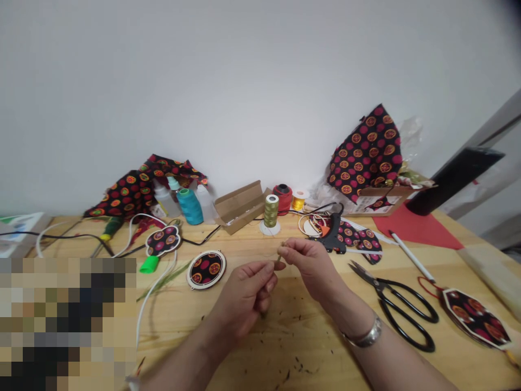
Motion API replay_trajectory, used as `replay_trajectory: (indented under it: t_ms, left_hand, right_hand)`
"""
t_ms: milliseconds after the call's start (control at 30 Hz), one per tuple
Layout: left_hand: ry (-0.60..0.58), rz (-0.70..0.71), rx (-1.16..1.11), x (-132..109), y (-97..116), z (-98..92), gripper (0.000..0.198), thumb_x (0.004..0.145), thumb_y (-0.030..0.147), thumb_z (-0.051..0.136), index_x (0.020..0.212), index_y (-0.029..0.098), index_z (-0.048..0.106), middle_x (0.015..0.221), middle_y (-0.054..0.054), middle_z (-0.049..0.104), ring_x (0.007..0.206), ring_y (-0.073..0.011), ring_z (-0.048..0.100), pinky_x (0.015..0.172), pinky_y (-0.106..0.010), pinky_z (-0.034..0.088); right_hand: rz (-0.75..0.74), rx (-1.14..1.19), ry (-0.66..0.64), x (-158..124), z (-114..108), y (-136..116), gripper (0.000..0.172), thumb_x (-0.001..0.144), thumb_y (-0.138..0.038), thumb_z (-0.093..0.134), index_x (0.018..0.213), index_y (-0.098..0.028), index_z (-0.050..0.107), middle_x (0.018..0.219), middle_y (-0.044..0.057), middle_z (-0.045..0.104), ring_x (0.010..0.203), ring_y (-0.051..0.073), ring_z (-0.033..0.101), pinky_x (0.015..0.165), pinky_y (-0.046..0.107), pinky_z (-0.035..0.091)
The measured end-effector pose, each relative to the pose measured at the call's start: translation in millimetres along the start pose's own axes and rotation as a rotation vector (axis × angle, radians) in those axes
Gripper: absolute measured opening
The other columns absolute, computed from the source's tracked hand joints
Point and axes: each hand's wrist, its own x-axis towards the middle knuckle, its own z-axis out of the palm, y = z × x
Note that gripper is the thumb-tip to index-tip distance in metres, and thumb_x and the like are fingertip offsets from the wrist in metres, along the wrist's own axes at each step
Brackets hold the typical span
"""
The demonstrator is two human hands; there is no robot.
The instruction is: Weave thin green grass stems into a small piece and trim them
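Note:
Over the middle of the table, my left hand (249, 285) and my right hand (311, 266) meet, thumbs and fingertips pinched. Between them runs a short olive-green thread (278, 259), gripped by both; its ends are hidden by the fingers. Just behind the hands an olive-green thread spool (271, 210) stands upright on a white base. To the left of my left hand lies a round fabric-covered piece (207, 269) with a pale rim. Black-handled scissors (393, 304) rest to the right of my right forearm, blades slightly apart.
Behind stand a teal thread cone (190, 206), a red spool (282, 196) and an open cardboard box (240, 206). A black glue gun (334, 233) lies right of centre. White cable (147, 296) crosses the left side. An octagonal fabric piece (476, 317) lies far right.

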Motion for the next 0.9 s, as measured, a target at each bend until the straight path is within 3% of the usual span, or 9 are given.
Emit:
replay_trajectory:
  t_ms: [267, 367, 433, 500, 567, 633, 800, 900]
  left_hand:
    - [-0.024, 0.026, 0.113, 0, -4, -1.4, 0.020, 0.071, 0.033, 0.069, 0.068, 0.014, 0.068, 0.049, 0.005, 0.047, 0.036, -0.0026, 0.029, 0.035, -0.017, 0.016]
    - [0.002, 0.097, 0.160, -1, -4, -0.7, 0.021, 0.074, 0.031, 0.066, 0.063, 0.014, 0.068, 0.052, 0.003, 0.052, 0.040, -0.0045, 0.035, 0.038, -0.018, 0.025]
    - [0.025, 0.182, 0.208, -1, -3, -0.8, 0.016, 0.075, 0.028, 0.066, 0.065, 0.016, 0.071, 0.064, -0.001, 0.059, 0.055, -0.0084, 0.048, 0.051, -0.019, 0.038]
    - [0.066, 0.316, 0.303, -1, -2, -2.0, 0.011, 0.075, 0.025, 0.066, 0.070, 0.019, 0.074, 0.090, -0.004, 0.064, 0.084, -0.0151, 0.056, 0.077, -0.023, 0.043]
    - [0.139, 0.441, 0.391, 1, -2, -4.0, 0.010, 0.075, 0.025, 0.066, 0.073, 0.021, 0.076, 0.116, -0.005, 0.057, 0.108, -0.0206, 0.049, 0.094, -0.029, 0.036]
    - [0.205, 0.489, 0.397, 2, -3, -5.7, 0.010, 0.074, 0.027, 0.067, 0.073, 0.022, 0.076, 0.131, -0.004, 0.047, 0.118, -0.0235, 0.042, 0.100, -0.033, 0.032]
    - [0.186, 0.458, 0.236, 2, -3, -4.0, 0.010, 0.072, 0.026, 0.069, 0.077, 0.022, 0.076, 0.145, -0.002, 0.033, 0.130, -0.0257, 0.031, 0.105, -0.034, 0.029]
    - [0.172, 0.440, 0.192, 1, -2, -1.8, 0.010, 0.072, 0.025, 0.069, 0.077, 0.022, 0.077, 0.145, -0.003, 0.035, 0.131, -0.0250, 0.029, 0.104, -0.031, 0.031]
  right_hand:
    - [0.009, -0.014, -0.003, -1, 3, 0, 0.026, 0.065, -0.030, 0.069, 0.050, -0.017, 0.052, 0.051, -0.005, 0.042, 0.053, 0.009, 0.034, 0.053, 0.025, 0.027]
    - [-0.010, -0.004, -0.024, -2, 3, 0, 0.025, 0.066, -0.028, 0.070, 0.050, -0.017, 0.055, 0.052, -0.004, 0.047, 0.053, 0.009, 0.038, 0.055, 0.025, 0.031]
    - [-0.036, -0.012, -0.041, -1, 2, -1, 0.025, 0.071, -0.030, 0.067, 0.052, -0.016, 0.059, 0.053, -0.003, 0.051, 0.055, 0.010, 0.042, 0.058, 0.026, 0.034]
    - [-0.066, -0.018, -0.037, -1, 0, 0, 0.023, 0.076, -0.035, 0.062, 0.063, -0.017, 0.067, 0.059, -0.001, 0.056, 0.060, 0.012, 0.047, 0.063, 0.028, 0.039]
    - [-0.072, 0.021, -0.016, 0, -1, 3, 0.022, 0.078, -0.038, 0.061, 0.080, -0.018, 0.072, 0.071, 0.002, 0.063, 0.069, 0.014, 0.053, 0.071, 0.030, 0.042]
    - [-0.048, 0.103, -0.017, 1, -1, 6, 0.023, 0.076, -0.038, 0.064, 0.090, -0.021, 0.072, 0.084, 0.004, 0.068, 0.079, 0.016, 0.058, 0.080, 0.034, 0.044]
    - [-0.035, 0.200, -0.218, -4, 5, 14, 0.027, 0.077, -0.038, 0.064, 0.100, -0.024, 0.069, 0.107, 0.006, 0.068, 0.105, 0.021, 0.057, 0.098, 0.042, 0.036]
    - [0.010, 0.269, -0.308, -6, 7, 18, 0.029, 0.079, -0.037, 0.064, 0.105, -0.026, 0.068, 0.110, 0.006, 0.067, 0.107, 0.020, 0.057, 0.099, 0.041, 0.035]
